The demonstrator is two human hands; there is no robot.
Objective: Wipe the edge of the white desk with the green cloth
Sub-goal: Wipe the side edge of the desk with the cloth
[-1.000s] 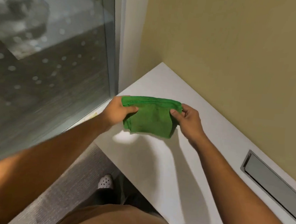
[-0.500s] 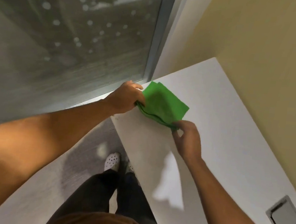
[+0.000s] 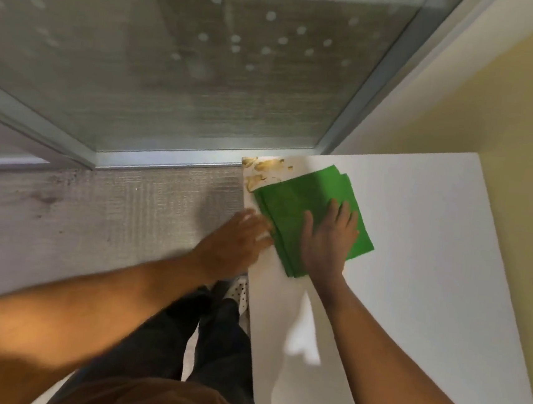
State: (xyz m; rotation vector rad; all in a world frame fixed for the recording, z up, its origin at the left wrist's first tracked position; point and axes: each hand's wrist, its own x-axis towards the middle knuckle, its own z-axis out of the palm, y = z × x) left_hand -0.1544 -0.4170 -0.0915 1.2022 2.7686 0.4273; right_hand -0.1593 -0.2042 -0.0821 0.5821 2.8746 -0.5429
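Note:
A folded green cloth [image 3: 297, 201] lies flat on the white desk [image 3: 413, 281] near its far left corner. My right hand [image 3: 328, 237] rests palm down on the cloth, fingers spread. Blurred by motion, my left hand [image 3: 238, 241] sits at the desk's left edge, its fingertips touching the cloth's left side. Yellowish-brown smears [image 3: 263, 169] mark the desk corner just beyond the cloth.
A glass pane with a metal frame [image 3: 165, 159] runs along the floor beyond the desk. Grey carpet [image 3: 111, 206] lies to the left. A yellow wall [image 3: 526, 129] borders the desk on the right. My legs and a white shoe [image 3: 239, 288] are beside the desk edge.
The cloth was held up between both hands, then laid flat on the desk corner. My right hand moved on top of it. The view swung left and down.

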